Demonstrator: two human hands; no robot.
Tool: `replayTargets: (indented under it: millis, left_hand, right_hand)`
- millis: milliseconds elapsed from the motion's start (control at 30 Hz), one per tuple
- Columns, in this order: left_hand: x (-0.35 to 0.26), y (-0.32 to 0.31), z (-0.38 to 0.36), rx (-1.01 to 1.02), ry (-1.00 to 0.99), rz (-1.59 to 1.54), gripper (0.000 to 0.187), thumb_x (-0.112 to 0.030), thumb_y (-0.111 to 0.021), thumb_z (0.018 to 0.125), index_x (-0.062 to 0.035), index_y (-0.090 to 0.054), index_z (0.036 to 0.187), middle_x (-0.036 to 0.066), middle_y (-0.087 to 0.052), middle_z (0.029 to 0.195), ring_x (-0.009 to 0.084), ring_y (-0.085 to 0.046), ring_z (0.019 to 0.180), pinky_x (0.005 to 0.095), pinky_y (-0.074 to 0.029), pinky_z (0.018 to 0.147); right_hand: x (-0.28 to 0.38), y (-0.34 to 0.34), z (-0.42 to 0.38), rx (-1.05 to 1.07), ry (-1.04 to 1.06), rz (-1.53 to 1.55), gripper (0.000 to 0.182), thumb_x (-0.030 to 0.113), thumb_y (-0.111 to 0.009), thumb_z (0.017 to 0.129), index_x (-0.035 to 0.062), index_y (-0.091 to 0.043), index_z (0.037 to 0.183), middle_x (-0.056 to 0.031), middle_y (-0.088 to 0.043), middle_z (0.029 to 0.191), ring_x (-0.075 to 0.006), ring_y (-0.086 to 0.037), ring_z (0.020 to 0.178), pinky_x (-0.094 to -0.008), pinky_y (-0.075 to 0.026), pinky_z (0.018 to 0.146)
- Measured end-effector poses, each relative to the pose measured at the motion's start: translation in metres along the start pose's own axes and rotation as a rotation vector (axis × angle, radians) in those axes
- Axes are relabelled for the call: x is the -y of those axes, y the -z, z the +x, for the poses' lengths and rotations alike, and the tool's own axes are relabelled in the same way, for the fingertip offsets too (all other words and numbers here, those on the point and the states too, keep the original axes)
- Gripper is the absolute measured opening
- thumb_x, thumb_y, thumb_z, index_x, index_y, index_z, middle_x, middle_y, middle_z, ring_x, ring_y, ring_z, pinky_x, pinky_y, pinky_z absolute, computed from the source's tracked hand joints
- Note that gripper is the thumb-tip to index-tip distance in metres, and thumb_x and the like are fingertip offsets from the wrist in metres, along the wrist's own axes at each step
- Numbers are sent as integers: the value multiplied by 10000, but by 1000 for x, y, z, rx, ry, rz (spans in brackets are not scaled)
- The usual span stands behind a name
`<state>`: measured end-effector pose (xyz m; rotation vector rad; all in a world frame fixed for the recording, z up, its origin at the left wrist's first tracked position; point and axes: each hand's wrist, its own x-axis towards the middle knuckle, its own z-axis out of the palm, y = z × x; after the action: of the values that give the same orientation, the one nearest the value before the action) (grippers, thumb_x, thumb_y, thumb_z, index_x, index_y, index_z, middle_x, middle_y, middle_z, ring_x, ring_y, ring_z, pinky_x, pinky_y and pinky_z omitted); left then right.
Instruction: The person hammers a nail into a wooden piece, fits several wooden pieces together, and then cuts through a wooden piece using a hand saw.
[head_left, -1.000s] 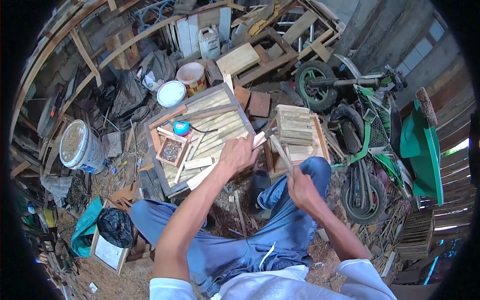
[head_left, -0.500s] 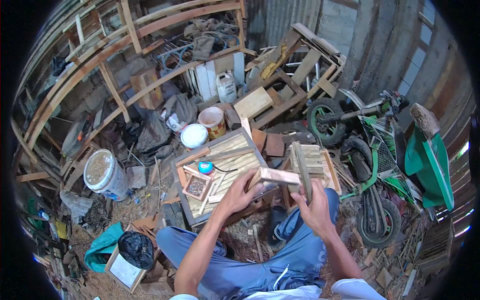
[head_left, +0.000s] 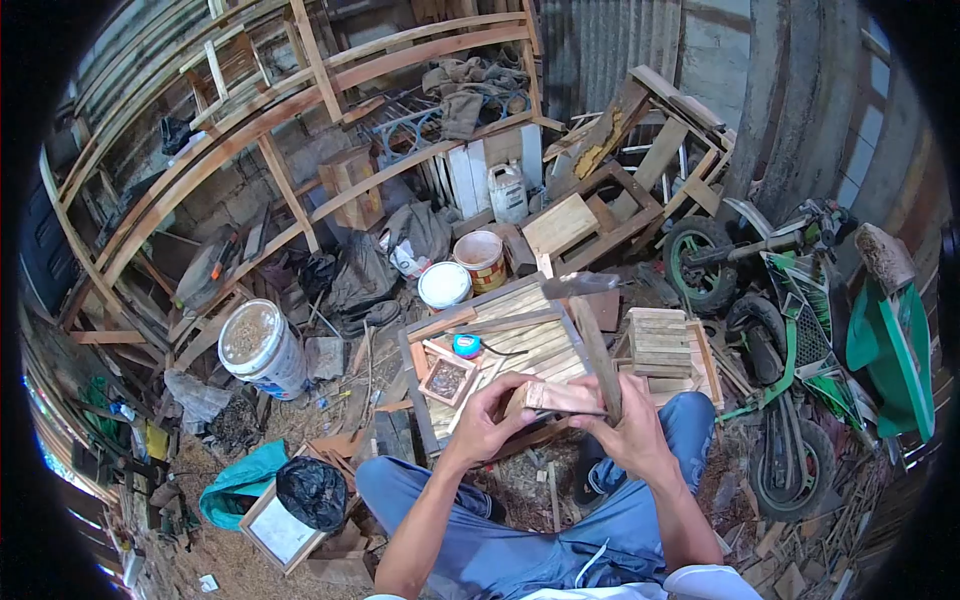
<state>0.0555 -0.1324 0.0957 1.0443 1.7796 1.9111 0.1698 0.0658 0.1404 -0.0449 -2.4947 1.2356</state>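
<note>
My left hand (head_left: 488, 418) is closed around one end of a small light wooden piece (head_left: 562, 397), box-like or frame-like, held above my lap. My right hand (head_left: 628, 430) grips a hammer (head_left: 598, 345) by its wooden handle, the metal head pointing up and away from me. Its thumb and fingers also touch the near right end of the wooden piece. Just beyond the hands lies a slatted wooden panel with a dark frame (head_left: 410, 350). On it rest a small square wooden frame (head_left: 428, 392) with small bits inside and a round blue case (head_left: 466, 345) with a dark strip.
A slatted wooden box (head_left: 660, 340) stands beyond my right knee. White buckets (head_left: 262, 350) are at left and behind the panel. A small green motorbike (head_left: 790, 320) and a green wheelbarrow-like tray (head_left: 890, 360) stand at right. A black bag (head_left: 311, 493) lies lower left among wood scraps.
The wooden piece has been tilted and lowered between my hands. The hammer's head has come into clear sight above my right hand. The whole view has shifted, moving the scene rightward.
</note>
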Motion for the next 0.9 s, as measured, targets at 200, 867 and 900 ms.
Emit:
replayTargets:
  millis: [200, 867, 900]
  left_hand:
    - [-6, 1, -5, -116, -125, 155, 343, -116, -715, 842, 4, -581, 1134, 103, -606, 1058, 192, -571, 1031, 315, -431, 922]
    - [129, 123, -13, -840, 96, -853, 304, -308, -515, 981, -32, -586, 1087, 89, -637, 917, 195, -618, 850, 366, -512, 794]
    - [125, 125, -13, -838, 111, -896, 286, -290, -528, 966, -35, -594, 1079, 95, -637, 922, 203, -617, 858, 365, -506, 798]
  right_hand:
    - [-5, -21, -2, -49, 36, 217, 428, 245, -807, 775, 21, -618, 1088, -81, -633, 801, -223, -606, 685, -340, -497, 680]
    - [-125, -112, 66, 168, -261, -342, 436, 305, -611, 907, -63, -567, 1136, -318, -642, 988, -470, -613, 982, -491, -466, 864]
    - [-133, -121, 71, 169, -243, -343, 427, 296, -625, 896, -62, -570, 1122, -320, -639, 981, -471, -612, 976, -492, -467, 861]
